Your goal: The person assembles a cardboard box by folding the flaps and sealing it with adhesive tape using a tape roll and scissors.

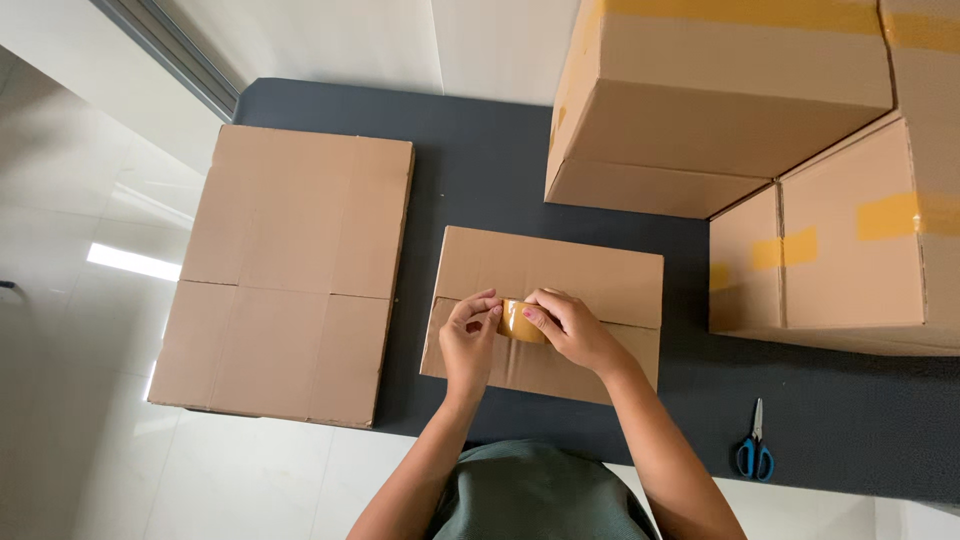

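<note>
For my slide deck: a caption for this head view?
Both hands hold a brown tape roll over a closed cardboard box.

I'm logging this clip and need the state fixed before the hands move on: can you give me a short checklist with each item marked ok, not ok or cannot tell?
1. Both hands on the tape roll: ok; left hand and right hand hold it from either side.
2. Roll over the closed box, at its flap seam: ok.
3. Flaps shut and level: ok.
4. Tape end peeled free: cannot tell; the fingers hide it.
5. Scissors on the dark mat, beside the right arm: ok.
6. Flat cardboard apart from the box: ok.
</note>
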